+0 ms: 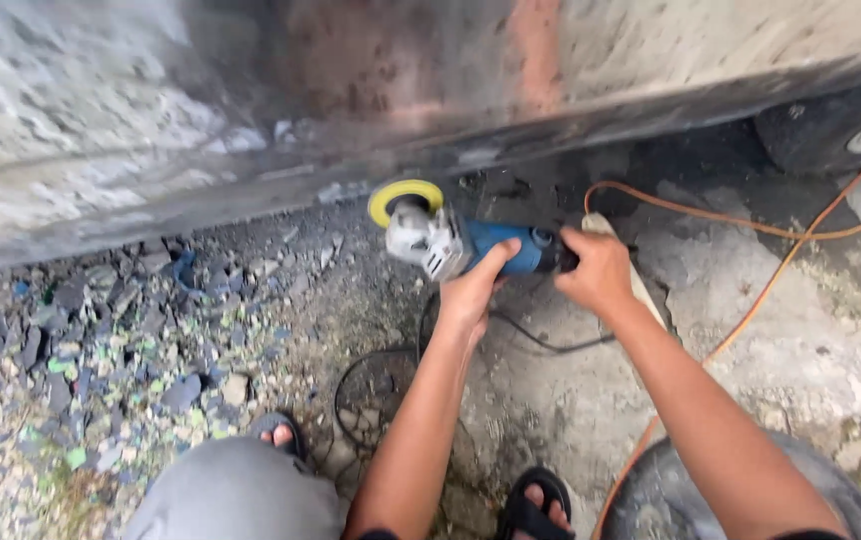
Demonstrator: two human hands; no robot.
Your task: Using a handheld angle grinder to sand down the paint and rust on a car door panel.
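left hand (471, 295) curled, right hand (596, 272) clenched, both forearms extended forward

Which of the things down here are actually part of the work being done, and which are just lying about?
In use:
- blue power polisher
- its yellow pad, against the car's lower body panel
- left hand and right hand, both gripping the polisher
- black cord

Lying about:
- broken stone rubble
- orange cable
- car wheel
- round dark object
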